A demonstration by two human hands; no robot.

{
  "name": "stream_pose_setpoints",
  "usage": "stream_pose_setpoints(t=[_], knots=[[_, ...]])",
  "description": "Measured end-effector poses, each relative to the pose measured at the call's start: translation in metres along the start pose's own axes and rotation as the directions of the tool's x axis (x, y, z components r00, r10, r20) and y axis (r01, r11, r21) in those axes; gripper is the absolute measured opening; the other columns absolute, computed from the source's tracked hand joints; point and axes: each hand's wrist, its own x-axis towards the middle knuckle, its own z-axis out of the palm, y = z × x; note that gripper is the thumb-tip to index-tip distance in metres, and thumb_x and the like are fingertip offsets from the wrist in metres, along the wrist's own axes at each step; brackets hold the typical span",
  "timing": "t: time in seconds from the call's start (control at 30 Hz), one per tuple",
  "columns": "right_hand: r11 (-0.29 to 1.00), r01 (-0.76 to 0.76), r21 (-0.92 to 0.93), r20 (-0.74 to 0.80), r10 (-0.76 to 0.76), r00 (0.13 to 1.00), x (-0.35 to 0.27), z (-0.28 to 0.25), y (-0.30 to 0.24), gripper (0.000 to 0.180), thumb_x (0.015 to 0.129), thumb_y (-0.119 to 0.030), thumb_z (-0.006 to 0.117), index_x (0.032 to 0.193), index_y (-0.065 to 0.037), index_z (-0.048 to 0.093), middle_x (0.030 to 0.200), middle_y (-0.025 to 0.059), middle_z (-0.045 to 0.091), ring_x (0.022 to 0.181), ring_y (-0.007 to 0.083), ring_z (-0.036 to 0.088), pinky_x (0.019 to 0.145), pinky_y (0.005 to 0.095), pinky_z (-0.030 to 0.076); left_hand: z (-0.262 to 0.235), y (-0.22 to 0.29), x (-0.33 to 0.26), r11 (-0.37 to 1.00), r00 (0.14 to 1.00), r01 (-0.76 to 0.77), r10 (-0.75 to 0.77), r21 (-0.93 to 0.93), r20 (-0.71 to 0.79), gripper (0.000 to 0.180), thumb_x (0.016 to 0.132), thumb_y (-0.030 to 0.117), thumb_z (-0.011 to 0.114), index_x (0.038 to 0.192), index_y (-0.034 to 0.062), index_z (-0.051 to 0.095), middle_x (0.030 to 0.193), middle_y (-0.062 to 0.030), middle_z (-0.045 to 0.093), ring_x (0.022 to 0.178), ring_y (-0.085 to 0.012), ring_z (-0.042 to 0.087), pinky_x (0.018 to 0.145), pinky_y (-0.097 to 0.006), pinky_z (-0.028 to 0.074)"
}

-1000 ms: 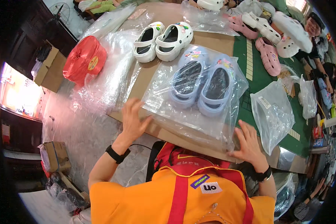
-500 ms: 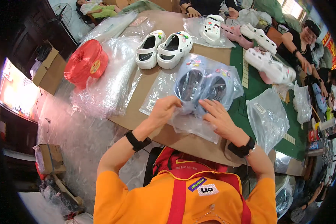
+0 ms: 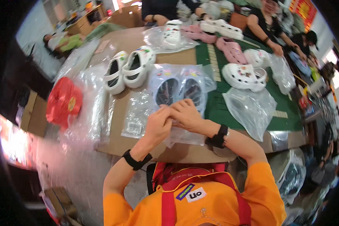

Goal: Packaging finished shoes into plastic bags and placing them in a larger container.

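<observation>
A pair of light blue clogs (image 3: 184,81) lies side by side inside a clear plastic bag (image 3: 188,136) on the table in front of me. Over the heel end of the clogs my two hands meet. My left hand (image 3: 157,123) is closed, its fingertips pinching the plastic bag. Bent and pressed together, the fingers of my right hand (image 3: 187,116) grip the bag right beside them; the exact fold they hold is hidden. A pair of white clogs (image 3: 130,71) with charms stands just beyond the bag, to the left.
A red roll of plastic twine (image 3: 64,101) and stacked clear bags (image 3: 88,109) lie at the left. Loose white clogs (image 3: 245,75) and pink clogs (image 3: 231,51) lie on the green mat (image 3: 216,113) at the right, near an empty bag (image 3: 250,111). Co-workers (image 3: 265,26) sit across the table.
My hands have come together at the near end of the bag; the right one moved left to the left one. The bagged clogs now lie flatter and straighter. My view has turned right.
</observation>
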Motion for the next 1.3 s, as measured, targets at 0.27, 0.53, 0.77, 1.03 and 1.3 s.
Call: stream_pose_setpoints(t=[0.27, 0.53, 0.77, 1.03, 1.3], knots=[[0.993, -0.044, -0.11, -0.191, 0.022, 0.981, 0.016, -0.037, 0.023, 0.024, 0.072, -0.02, 0.062, 0.095, -0.016, 0.056, 0.081, 0.0013, 0.049, 0.082, 0.0201, 0.05, 0.073, 0.0359, 0.033, 0.009, 0.037, 0.047, 0.981, 0.984, -0.171, 0.166, 0.09, 0.057, 0.015, 0.069, -0.008, 0.047, 0.08, 0.0004, 0.054, 0.073, -0.0145, 0.053, 0.067, -0.0333, 0.053, 0.059, -0.037, 0.043], [0.941, 0.017, 0.339, -0.57, 0.191, 0.799, 0.025, -0.094, 0.031, 0.028, 0.065, -0.008, 0.06, 0.093, -0.007, 0.057, 0.08, 0.0117, 0.057, 0.079, 0.0314, 0.055, 0.067, 0.0394, 0.041, 0.022, 0.124, 0.097, 0.811, 0.856, -0.517, 0.5, 0.274, 0.132, 0.022, 0.071, -0.01, 0.046, 0.087, -0.0008, 0.058, 0.085, -0.0121, 0.058, 0.08, -0.0217, 0.057, 0.072, -0.029, 0.044], [0.725, 0.022, 0.689, -0.52, 0.472, 0.712, -0.032, -0.192, -0.012, 0.016, 0.08, -0.008, 0.048, 0.093, -0.001, 0.054, 0.079, 0.0074, 0.056, 0.071, 0.0161, 0.052, 0.066, 0.0316, 0.043, 0.046, 0.217, 0.089, 0.496, 0.489, -0.863, 0.769, 0.099, 0.412, 0.027, 0.073, -0.008, 0.052, 0.099, -0.0035, 0.059, 0.107, -0.0245, 0.054, 0.09, -0.0359, 0.057, 0.082, -0.038, 0.045], [0.851, -0.52, -0.071, -0.796, 0.266, 0.544, -0.178, -0.341, -0.025, 0.015, 0.078, -0.008, 0.048, 0.088, 0.001, 0.056, 0.075, 0.0112, 0.057, 0.074, 0.0242, 0.053, 0.071, 0.0372, 0.044, 0.061, 0.197, 0.081, 0.579, 0.586, -0.807, 0.809, -0.118, -0.039, 0.03, 0.074, -0.008, 0.05, 0.103, -0.0038, 0.056, 0.106, -0.0249, 0.054, 0.096, -0.0362, 0.054, 0.087, -0.041, 0.041], [0.449, -0.818, -0.361, -0.842, 0.221, 0.493, -0.279, -0.413, -0.128, 0.021, 0.085, -0.018, 0.05, 0.097, -0.002, 0.058, 0.078, 0.0091, 0.062, 0.068, 0.0189, 0.056, 0.069, 0.0317, 0.045, 0.142, 0.188, 0.062, 0.832, 0.67, -0.416, 0.553, -0.367, 0.495, 0.029, 0.076, -0.012, 0.05, 0.102, 0.0002, 0.057, 0.092, -0.0111, 0.058, 0.08, -0.017, 0.057, 0.071, -0.027, 0.044]])
